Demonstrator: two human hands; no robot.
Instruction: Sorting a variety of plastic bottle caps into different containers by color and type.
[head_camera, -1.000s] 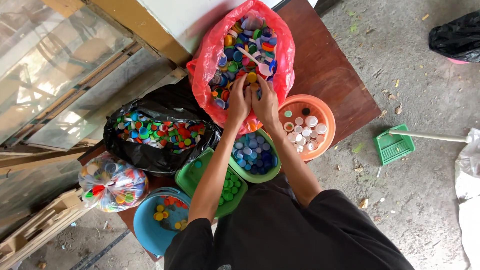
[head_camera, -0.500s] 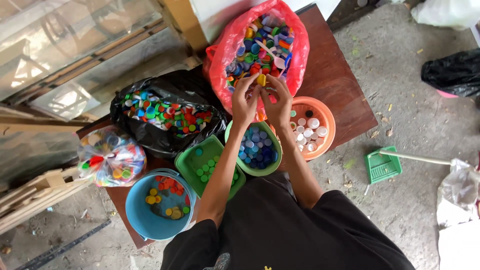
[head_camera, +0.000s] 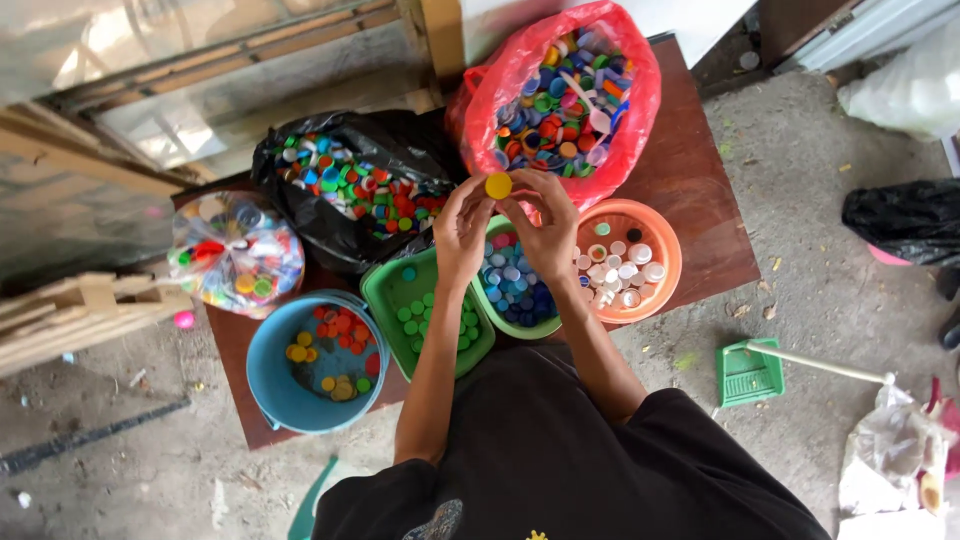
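— Over the brown table (head_camera: 700, 180), what are the hands doing?

— Both are raised together above the bowls. The left hand (head_camera: 462, 232) and right hand (head_camera: 548, 228) pinch one yellow cap (head_camera: 498, 186) between their fingertips, clamped on it from either side, just in front of the red bag (head_camera: 480, 95) of mixed caps.

— Why so many containers?

— Each holds caps of its own colours, set close under the hands within reach. I count four: a blue bucket (head_camera: 270, 385) with red and yellow caps, a green tray (head_camera: 385, 300) with green ones, a green bowl (head_camera: 500, 320) with blue ones, an orange bowl (head_camera: 665, 255) with white ones.

— And bags?

— Three with caps: the red one, a black bag (head_camera: 290, 220) beside it, and a tied clear bag (head_camera: 235, 250), probably mixed too, though glare blurs it.
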